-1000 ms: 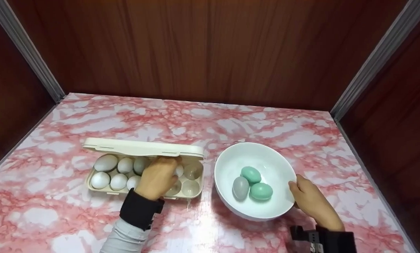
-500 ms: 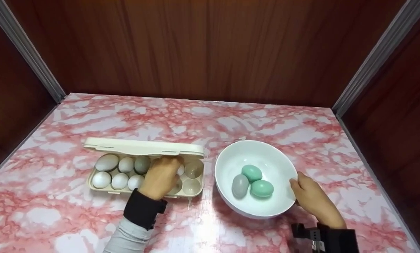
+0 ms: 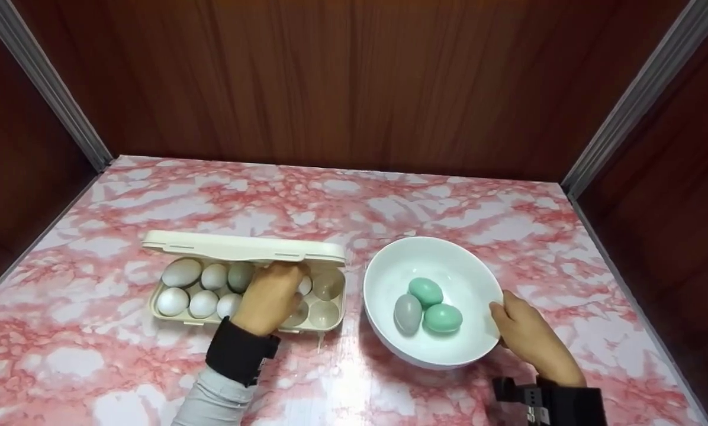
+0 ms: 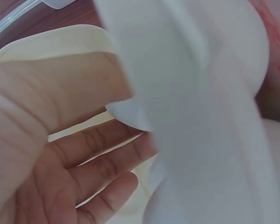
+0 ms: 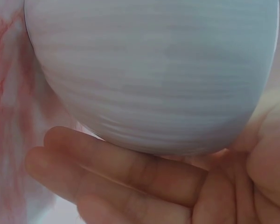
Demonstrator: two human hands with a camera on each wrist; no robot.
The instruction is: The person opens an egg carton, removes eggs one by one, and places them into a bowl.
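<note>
Spanning the scene, the table (image 3: 354, 195) carried one carton (image 3: 241, 248) at left and one bowl (image 3: 389, 278) at right, near each other. Reaching into the carton's right half, the left hand (image 3: 268, 299) covered the cells beneath it; its fingers looked loosely curled, but whether they gripped an egg I could not tell. The right hand (image 3: 523, 334) held the bowl's right rim, thumb on the rim, fingers under the wall. Seven or so eggs (image 3: 203, 290) showed in the carton, long axes upright, mostly left of the fingers. The bowl held three eggs (image 3: 428, 305).
</note>
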